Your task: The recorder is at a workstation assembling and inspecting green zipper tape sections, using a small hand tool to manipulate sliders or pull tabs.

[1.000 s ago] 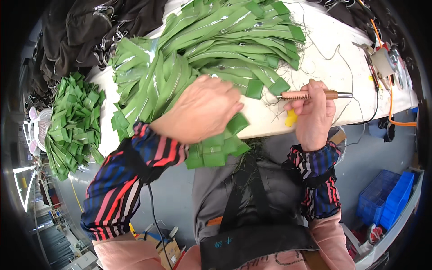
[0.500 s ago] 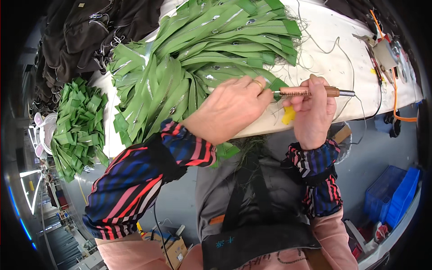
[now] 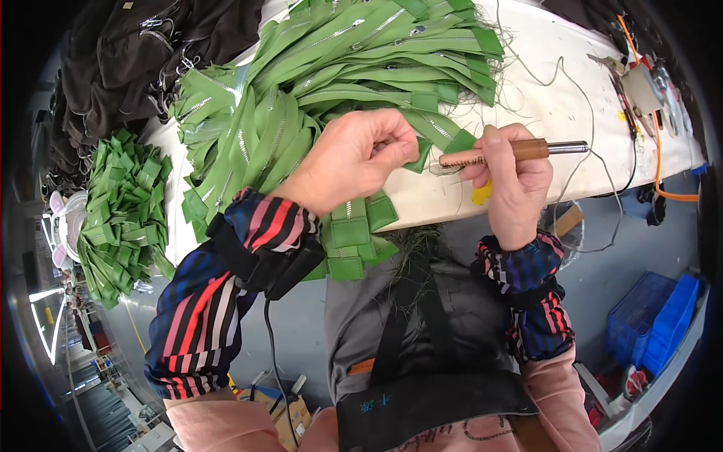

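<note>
My right hand (image 3: 512, 177) is closed around a slim pen-shaped tool (image 3: 531, 149) with a brown handle and a shiny metal end pointing right. Its blunt brown end lies toward my left hand (image 3: 365, 154). That hand is curled, thumb against fingers, over the green zipper strips; whatever it pinches, if anything, is hidden. Beside its fingertips is a green tab end (image 3: 419, 157) of a strip. The large pile of green zippers (image 3: 279, 124) spreads over the white table, and several tabbed ends (image 3: 350, 232) hang over the front edge below my left wrist.
Dark garments (image 3: 128, 60) are heaped at the far left, above a second green bundle (image 3: 128, 211). A yellow piece (image 3: 482, 191) sits by the table edge under my right hand. Cords, an orange cable (image 3: 659, 162) and a spool (image 3: 642, 90) lie right. Blue crates (image 3: 655, 316) stand below.
My left hand has drawn back to the left, away from the tool, uncovering hanging tabbed ends. My right hand has shifted slightly left, still holding the tool.
</note>
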A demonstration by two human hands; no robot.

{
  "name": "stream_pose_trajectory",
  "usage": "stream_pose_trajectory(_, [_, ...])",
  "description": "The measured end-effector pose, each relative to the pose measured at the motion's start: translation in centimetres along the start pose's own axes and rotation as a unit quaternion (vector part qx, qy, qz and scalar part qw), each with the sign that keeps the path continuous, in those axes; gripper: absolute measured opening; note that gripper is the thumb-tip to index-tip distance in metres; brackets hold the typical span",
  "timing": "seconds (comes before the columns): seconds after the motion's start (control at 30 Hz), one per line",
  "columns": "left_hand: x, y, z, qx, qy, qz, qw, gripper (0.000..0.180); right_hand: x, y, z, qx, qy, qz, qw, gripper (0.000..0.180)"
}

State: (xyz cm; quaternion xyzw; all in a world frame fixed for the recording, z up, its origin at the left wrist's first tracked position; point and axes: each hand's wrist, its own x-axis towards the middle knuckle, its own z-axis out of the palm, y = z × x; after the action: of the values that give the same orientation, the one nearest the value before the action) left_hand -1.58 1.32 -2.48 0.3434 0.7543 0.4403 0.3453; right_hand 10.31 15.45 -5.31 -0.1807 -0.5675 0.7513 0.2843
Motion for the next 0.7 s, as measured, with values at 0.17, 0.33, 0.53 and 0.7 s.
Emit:
stream_pose_trajectory(0.17, [-0.35,0.16,-0.19,0.0,-0.006,-0.01,1.0,0.007,-0.06,0.29,0.38,-0.046,-0.033,0.01,0.998,0.012])
stream_pose_trajectory(0.33, [-0.27,-0.3,-0.22,0.021,-0.011,0.015,1.0,0.007,-0.16,0.68,0.38,-0.08,-0.057,-0.005,0.995,0.015])
stream_pose_trajectory(0.53, [-0.44,-0.24,-0.23,0.039,-0.003,0.025,0.999,0.008,-0.1,0.9,0.56,-0.07,-0.079,-0.041,0.993,0.015])
stream_pose_trajectory(0.7, [-0.51,0.26,-0.27,0.068,-0.002,0.013,0.998,0.008,-0.07,0.94,0.43,-0.106,-0.072,-0.046,0.991,0.014])
